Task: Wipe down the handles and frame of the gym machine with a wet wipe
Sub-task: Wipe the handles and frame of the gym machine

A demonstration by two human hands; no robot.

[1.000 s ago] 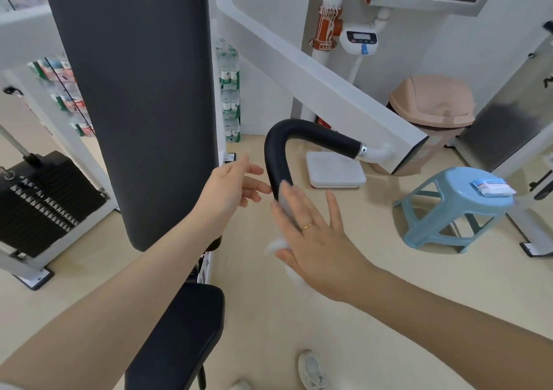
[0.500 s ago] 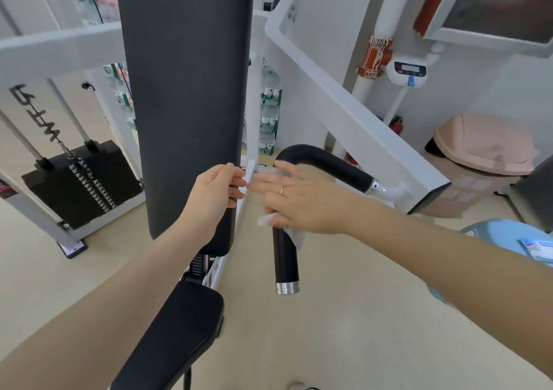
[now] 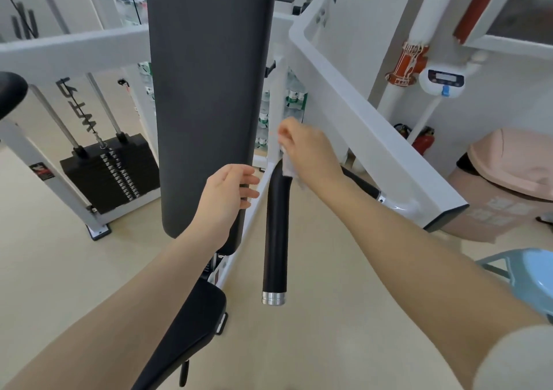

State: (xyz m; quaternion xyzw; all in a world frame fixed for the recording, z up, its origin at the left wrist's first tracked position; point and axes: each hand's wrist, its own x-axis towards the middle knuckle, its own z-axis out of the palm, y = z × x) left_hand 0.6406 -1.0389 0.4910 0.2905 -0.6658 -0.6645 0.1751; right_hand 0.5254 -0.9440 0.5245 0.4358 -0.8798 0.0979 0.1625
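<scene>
My left hand (image 3: 226, 193) rested open-fingered against the edge of the black back pad (image 3: 206, 90). To its right, my right hand (image 3: 308, 150) pinched the wet wipe (image 3: 288, 167) against the white frame post (image 3: 276, 114), just above the black handle (image 3: 276, 234). The hand hid most of the wipe.
</scene>
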